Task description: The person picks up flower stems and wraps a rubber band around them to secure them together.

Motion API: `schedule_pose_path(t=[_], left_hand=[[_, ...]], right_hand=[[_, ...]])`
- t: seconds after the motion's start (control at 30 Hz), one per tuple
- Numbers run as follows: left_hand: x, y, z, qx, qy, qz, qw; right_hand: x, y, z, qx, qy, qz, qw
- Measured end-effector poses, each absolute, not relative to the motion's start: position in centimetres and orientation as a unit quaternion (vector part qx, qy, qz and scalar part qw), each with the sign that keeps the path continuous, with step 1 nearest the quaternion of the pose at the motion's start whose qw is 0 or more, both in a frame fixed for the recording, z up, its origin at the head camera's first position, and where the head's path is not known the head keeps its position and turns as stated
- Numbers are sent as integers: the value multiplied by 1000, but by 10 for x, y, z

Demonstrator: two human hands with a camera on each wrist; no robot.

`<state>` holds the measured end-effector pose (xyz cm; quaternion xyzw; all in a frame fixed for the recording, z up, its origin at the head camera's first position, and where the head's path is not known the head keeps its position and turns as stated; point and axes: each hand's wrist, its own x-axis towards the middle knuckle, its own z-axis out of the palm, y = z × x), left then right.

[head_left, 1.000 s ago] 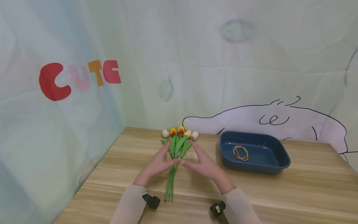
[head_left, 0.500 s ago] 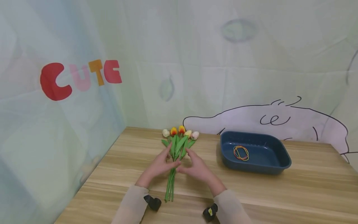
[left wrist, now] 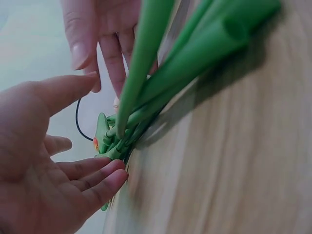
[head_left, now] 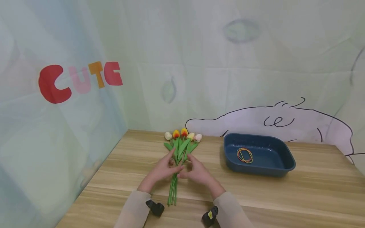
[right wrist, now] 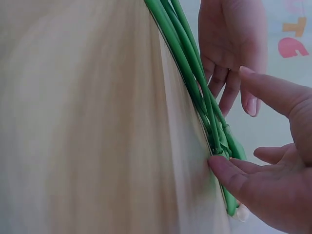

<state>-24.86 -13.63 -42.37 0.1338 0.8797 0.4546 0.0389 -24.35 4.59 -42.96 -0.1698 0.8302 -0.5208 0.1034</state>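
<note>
A bunch of artificial tulips (head_left: 180,151) lies on the wooden table, with white, orange-red, yellow and pink heads toward the wall. Its green stems (head_left: 172,191) run together toward the person. At the bunch's left side, my left hand (head_left: 161,169) has its fingers near the leaves and its thumb over the stems. My right hand (head_left: 197,172) is on the opposite side, thumb reaching toward the left thumb. Both wrist views show loosely extended fingers beside the stems, close to the lower leaves. Whether the fingertips touch the bunch I cannot tell.
A dark blue rectangular basin (head_left: 259,156) stands to the right on the table (head_left: 319,186). Several coloured rubber bands (head_left: 244,155) lie inside it. A printed cloth (head_left: 159,63) hangs behind and to the left of the table.
My right hand has moved left and toward the person, closer to the stems. The left hand has shifted slightly toward the person. The tulips and the basin have stayed in place.
</note>
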Motion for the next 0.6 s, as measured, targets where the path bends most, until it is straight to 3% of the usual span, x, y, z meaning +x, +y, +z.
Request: schedule_pose_path(t=[0.6], left_hand=[[-250,-136,-425,123,887,442,49]], right_hand=[[-242,31,-434,-150,792,-576,132]])
